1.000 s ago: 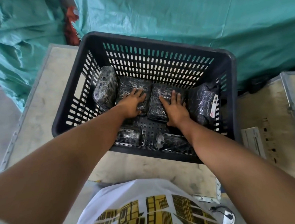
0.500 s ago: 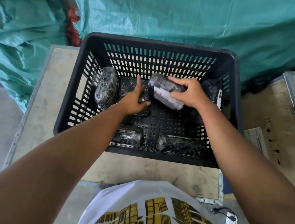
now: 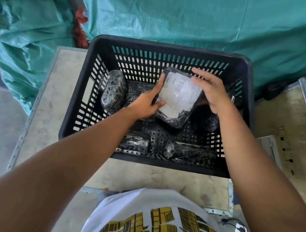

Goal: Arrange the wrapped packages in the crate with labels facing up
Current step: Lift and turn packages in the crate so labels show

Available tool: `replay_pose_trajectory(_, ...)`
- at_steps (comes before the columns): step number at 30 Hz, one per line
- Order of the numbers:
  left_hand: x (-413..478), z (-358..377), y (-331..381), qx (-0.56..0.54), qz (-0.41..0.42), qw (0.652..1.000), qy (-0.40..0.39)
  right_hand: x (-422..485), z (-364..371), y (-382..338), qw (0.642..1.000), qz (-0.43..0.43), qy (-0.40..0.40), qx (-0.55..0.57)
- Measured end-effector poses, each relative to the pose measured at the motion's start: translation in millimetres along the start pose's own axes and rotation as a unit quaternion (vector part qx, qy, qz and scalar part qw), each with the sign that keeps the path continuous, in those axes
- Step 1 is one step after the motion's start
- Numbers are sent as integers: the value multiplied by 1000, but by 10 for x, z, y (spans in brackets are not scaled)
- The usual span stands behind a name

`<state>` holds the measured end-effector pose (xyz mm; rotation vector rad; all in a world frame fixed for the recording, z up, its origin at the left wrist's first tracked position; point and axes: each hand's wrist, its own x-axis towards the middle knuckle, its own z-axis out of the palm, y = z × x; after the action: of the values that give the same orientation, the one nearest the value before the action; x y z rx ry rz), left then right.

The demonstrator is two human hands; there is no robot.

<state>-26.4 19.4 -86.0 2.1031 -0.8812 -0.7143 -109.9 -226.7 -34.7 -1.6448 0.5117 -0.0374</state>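
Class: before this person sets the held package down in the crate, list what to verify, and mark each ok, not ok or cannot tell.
1. Label on held package faces up: ok.
2. Left hand and right hand both grip it: ok.
3. Bare crate floor beneath it: ok.
4. Upright package at the left wall shows its label: not ok.
5. Near-wall packages show labels: cannot tell.

Inside the black slotted crate [image 3: 241, 63] lie packages in glossy black wrap with silvery crinkle glints, the lifted package [image 3: 178, 97] showing a white label, while behind the crate hangs a teal tarpaulin [image 3: 197, 17] and before it a white shirt [image 3: 135, 213] printed in yellow-and-black blocks.
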Motion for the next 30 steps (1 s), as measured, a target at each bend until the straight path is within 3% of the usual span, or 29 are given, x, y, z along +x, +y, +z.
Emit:
replay_pose_trajectory(2,-18,13,-49,0,-47,999,0,18,20,67,1000,-8,9,-14)
replay_pose_trajectory(5,-13,69,-85,16,-88,996,-3,30,79,198,987,-7,-29,-160)
replay_pose_trajectory(11,42,333,-89,115,-89,986,-77,54,146,350,944,54,-65,-319)
replay_pose_trajectory(14,60,520,-76,242,-105,961,-78,63,249,416,887,82,-100,-443)
replay_pose_trajectory(17,76,634,-75,384,-97,914,-91,-1,414,508,787,84,-139,-595)
replay_pose_trajectory(20,75,601,-136,404,-87,906,-93,-62,501,559,742,78,-130,-653)
replay_pose_trajectory(24,50,535,-167,389,-78,914,-84,-129,490,467,766,80,-122,-626)
replay_pose_trajectory(28,41,519,-156,381,-79,917,-83,-272,395,104,900,46,-78,-427)
replay_pose_trajectory(30,44,509,-156,385,-77,916,-86,-344,264,-106,915,-38,-9,-401)
